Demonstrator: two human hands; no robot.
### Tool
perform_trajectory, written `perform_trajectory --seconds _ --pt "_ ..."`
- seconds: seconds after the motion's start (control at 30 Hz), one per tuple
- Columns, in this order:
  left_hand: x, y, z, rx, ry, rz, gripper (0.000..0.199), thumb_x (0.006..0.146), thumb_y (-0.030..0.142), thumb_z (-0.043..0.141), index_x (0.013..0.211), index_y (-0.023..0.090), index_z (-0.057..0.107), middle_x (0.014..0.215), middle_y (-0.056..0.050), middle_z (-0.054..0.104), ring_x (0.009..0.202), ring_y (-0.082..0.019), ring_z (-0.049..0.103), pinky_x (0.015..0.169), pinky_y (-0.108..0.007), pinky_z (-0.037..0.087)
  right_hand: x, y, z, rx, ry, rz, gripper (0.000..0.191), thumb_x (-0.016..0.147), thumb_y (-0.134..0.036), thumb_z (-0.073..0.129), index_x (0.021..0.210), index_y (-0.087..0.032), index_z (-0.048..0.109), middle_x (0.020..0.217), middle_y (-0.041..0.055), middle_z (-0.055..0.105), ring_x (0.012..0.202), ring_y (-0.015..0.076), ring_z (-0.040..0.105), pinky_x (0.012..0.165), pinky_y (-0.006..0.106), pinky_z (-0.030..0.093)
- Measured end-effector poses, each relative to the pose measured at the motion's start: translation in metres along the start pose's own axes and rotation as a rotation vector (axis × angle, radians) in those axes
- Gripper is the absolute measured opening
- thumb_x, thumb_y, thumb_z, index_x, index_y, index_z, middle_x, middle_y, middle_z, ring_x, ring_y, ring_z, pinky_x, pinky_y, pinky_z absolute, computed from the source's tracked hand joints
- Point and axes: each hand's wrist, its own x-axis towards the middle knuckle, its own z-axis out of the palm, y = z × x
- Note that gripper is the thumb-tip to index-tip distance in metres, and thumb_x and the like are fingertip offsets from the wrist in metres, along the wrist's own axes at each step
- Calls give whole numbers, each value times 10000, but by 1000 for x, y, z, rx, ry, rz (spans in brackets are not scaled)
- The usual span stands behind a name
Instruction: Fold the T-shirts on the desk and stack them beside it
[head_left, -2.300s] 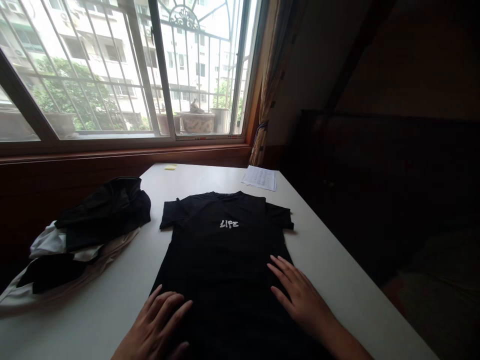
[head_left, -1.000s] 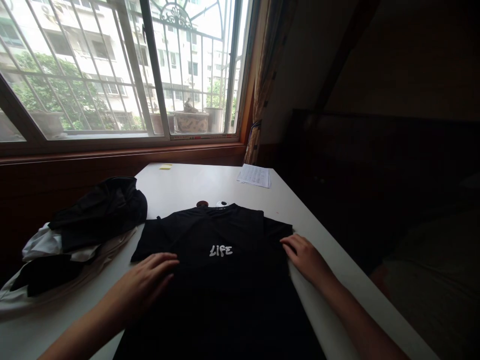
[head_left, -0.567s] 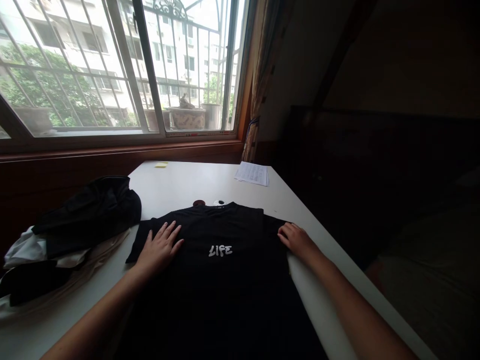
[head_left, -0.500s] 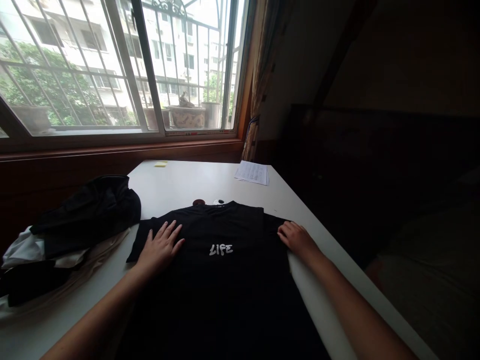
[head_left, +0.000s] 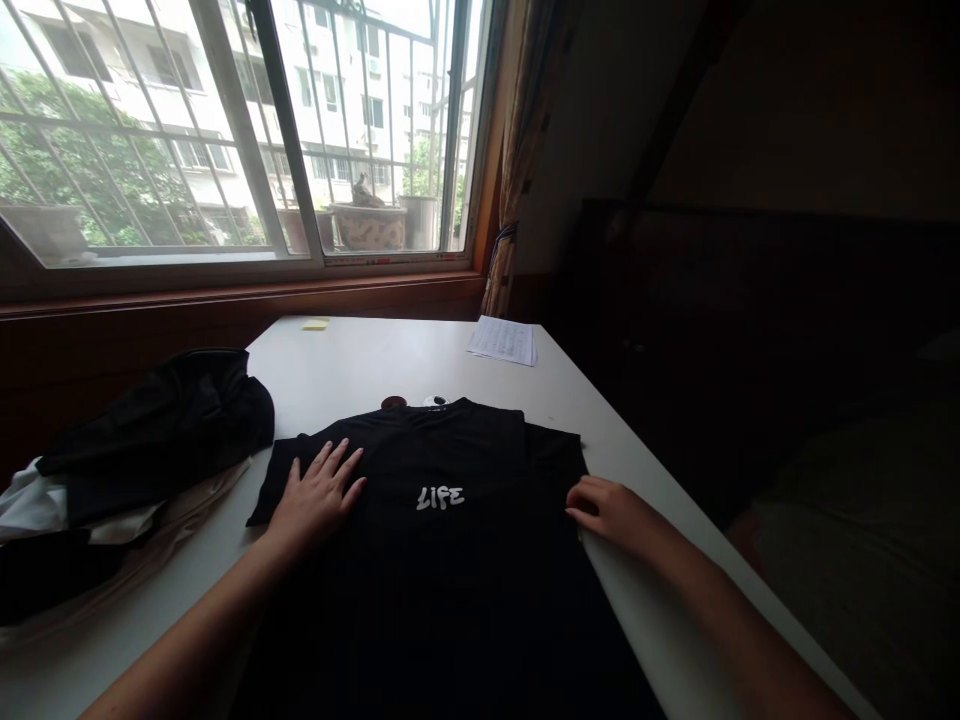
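A black T-shirt [head_left: 450,580] with white lettering lies spread on the white table [head_left: 360,360], its collar toward the window. My left hand [head_left: 319,497] rests flat on the shirt near the left sleeve, fingers spread. At the shirt's right edge, just below the right sleeve, my right hand [head_left: 607,510] has its thumb and fingers closed on the fabric edge. Two small round objects, one brown [head_left: 394,402] and one white and black [head_left: 436,401], show just beyond the collar.
A heap of black, white and beige clothes [head_left: 157,430] lies on the table's left side. Papers [head_left: 502,341] and a yellow note [head_left: 316,324] are near the far edge. Beyond stand a barred window and a tied curtain [head_left: 501,270].
My right hand has moved down from the right sleeve to the shirt's side edge, uncovering the sleeve. My left hand stays on the shirt. The view has shifted slightly.
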Motion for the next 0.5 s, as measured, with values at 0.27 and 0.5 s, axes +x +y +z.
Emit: perform_trajectory --seconds 0.27,0.5 --pt "0 0 -1 12 7 11 578 1037 475 348 1579 277 316 1665 -71 240 1538 -328 185 1180 -624 207 6 10 6 -73 6 37 150 864 -295 578 856 -242 717 907 57 721 743 203 668 656 314 498" --pt "0 -2 2 12 12 26 570 1041 486 334 1579 300 310 1668 -45 236 1541 -313 182 1186 -625 203 2 25 6 -40 14 62 177 877 -327 560 874 -246 717 901 55 730 758 208 675 692 320 505"
